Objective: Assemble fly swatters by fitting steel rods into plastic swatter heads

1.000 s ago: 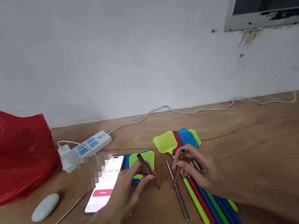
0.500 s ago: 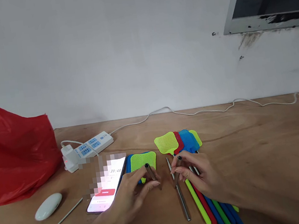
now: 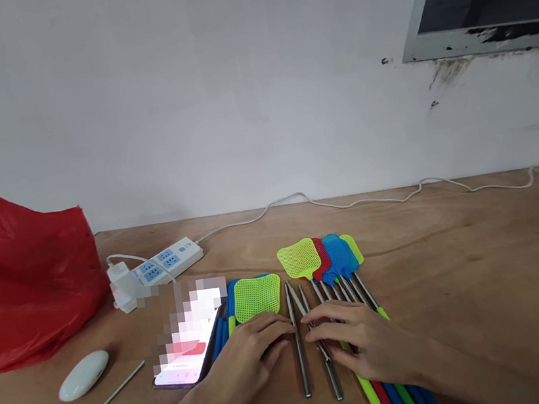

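Note:
My left hand point(image 3: 253, 356) rests low over the table, fingers apart, its fingertips at the side of a thin metal rod point(image 3: 302, 363). My right hand point(image 3: 356, 335) is spread with its fingertips over two more metal rods point(image 3: 333, 379), which cross partly beneath them. All three rods lie flat, roughly pointing away from me. Under and beyond my right hand is a fan of fly swatters point(image 3: 299, 259) with yellow-green, red and blue mesh heads, metal shafts and coloured handles. Another yellow-green swatter point(image 3: 257, 296) lies over blue ones by my left hand, which hides part of them.
A lit phone point(image 3: 191, 358) lies left of my left hand. Behind it is a power strip point(image 3: 184, 253) with a plug and a cable running along the wall. A white oval device point(image 3: 84, 375) and a red plastic bag point(image 3: 31, 280) stand farther left.
Both hands held a metal rod tilted up half a second ago. Those rods now lie on the table beside the third one, and the fingers of both hands have loosened and lowered.

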A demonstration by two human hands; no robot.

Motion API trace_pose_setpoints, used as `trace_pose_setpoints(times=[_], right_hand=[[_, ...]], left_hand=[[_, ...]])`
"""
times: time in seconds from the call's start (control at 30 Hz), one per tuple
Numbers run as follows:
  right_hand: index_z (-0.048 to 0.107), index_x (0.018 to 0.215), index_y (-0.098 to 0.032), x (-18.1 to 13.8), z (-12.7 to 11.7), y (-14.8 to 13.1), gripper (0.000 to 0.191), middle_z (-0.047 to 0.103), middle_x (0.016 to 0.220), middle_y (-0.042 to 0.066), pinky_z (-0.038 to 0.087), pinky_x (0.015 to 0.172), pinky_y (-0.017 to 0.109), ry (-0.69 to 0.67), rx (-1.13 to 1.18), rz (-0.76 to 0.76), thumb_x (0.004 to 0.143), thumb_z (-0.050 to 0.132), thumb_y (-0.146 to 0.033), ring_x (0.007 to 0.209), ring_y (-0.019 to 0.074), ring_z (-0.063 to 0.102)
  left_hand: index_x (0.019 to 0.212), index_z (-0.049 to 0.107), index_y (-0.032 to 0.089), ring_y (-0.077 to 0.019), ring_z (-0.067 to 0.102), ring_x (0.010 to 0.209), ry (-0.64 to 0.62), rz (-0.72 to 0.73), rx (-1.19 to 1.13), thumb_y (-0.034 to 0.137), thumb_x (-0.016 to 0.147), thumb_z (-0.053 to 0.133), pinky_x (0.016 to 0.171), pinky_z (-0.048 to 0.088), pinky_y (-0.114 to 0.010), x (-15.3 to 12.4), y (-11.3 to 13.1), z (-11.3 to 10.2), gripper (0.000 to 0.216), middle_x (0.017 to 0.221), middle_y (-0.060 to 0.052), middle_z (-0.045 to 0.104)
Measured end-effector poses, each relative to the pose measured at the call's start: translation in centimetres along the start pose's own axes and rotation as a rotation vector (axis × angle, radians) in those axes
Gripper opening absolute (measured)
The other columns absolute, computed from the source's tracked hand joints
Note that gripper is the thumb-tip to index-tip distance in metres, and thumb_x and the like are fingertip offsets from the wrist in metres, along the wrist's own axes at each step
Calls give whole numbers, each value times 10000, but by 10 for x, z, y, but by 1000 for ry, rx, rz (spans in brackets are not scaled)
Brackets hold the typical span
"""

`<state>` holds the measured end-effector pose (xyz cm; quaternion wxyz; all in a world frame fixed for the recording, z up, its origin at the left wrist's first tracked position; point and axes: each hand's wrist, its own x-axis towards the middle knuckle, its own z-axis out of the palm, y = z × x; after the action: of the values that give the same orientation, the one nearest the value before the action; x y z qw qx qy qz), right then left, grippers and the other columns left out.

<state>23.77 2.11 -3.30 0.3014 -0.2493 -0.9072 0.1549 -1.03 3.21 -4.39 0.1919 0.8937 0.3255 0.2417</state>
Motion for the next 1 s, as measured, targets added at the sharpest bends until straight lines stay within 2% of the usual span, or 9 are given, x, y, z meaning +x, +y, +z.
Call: trace_pose_setpoints(times=[0.2, 0.3, 0.53, 0.73, 0.87, 1.0], right_hand=[[680, 1149, -152, 1, 0, -3, 344, 692, 1215, 97, 505, 973, 347, -98, 7, 6, 828, 573, -90, 1048, 210, 639], [685, 1130, -148, 1, -2, -3, 348, 722, 1139, 87, 513, 945, 350, -100, 37, -6, 800, 588, -97, 1019, 214, 638], [701, 1060, -130, -3, -1, -1, 289, 748, 1063, 106, 513, 950, 336, -48, 86, -16, 800, 579, -95, 1014, 204, 668], [693, 1057, -151, -6, 1, 0, 282, 752, 1032, 96, 537, 906, 325, 41, 115, -14, 813, 568, -82, 992, 189, 687], [714, 1038, -162, -12, 2, 8, 335, 757, 1021, 107, 500, 953, 448, 107, -82, 54, 772, 543, -52, 1044, 250, 659], [743, 1017, -178, -13, 0, 11, 340, 776, 1052, 98, 426, 1035, 535, 47, -183, 62, 741, 565, -90, 1134, 300, 629]], left_hand=[[1143, 645, 246, -210, 662, 1037, -61, -58, 95, 124, 953, 549, 935, 532, -370, -1, 8, -3, 245, 1138, -18, 715], [1152, 648, 240, -214, 666, 1057, -66, -51, 128, 150, 967, 530, 951, 531, -379, -1, 13, -3, 237, 1162, -28, 716], [1259, 611, 229, -220, 644, 1150, -114, -58, 183, 176, 970, 522, 1008, 518, -391, -2, 16, -4, 307, 1261, -70, 685], [1432, 468, 255, -234, 585, 1259, -109, -36, 231, 179, 961, 537, 1064, 487, -415, -6, 15, -2, 482, 1390, -72, 608], [1509, 357, 251, -235, 523, 1328, -124, 47, 259, 174, 989, 488, 1093, 464, -413, -7, 15, 1, 542, 1481, -84, 520], [1515, 353, 237, -228, 482, 1363, -171, 93, 268, 109, 973, 468, 1123, 434, -402, -6, 16, 0, 568, 1508, -73, 485]])
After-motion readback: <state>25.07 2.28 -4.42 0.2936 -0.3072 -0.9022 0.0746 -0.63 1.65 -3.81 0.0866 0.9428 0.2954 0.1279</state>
